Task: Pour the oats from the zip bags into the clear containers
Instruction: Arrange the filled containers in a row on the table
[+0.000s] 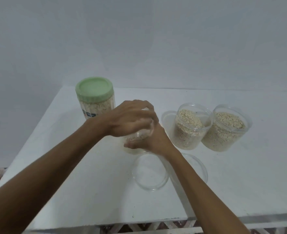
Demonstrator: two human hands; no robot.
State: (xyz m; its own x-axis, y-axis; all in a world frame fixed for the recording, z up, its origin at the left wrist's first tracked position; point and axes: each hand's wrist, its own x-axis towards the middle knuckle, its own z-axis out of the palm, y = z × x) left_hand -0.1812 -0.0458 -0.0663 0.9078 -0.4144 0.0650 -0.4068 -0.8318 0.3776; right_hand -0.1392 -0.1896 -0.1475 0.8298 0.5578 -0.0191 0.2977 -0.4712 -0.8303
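A clear container (136, 136) of oats stands at the middle of the white table (88, 183), mostly hidden by my hands. My left hand (131, 119) covers its top with the fingers curled down round the rim. My right hand (153, 141) grips its right side lower down. I cannot tell whether a lid sits under my left palm. Two more clear containers (190, 125) (225, 130) stand open to the right, both holding oats. No zip bag is in view.
A tall jar with a green lid (94, 92) stands at the back left, oats inside. Clear lids lie flat on the table: one (149, 172) in front of my hands, one (198, 166) partly under my right forearm, one (168, 115) behind. The table's front edge is near.
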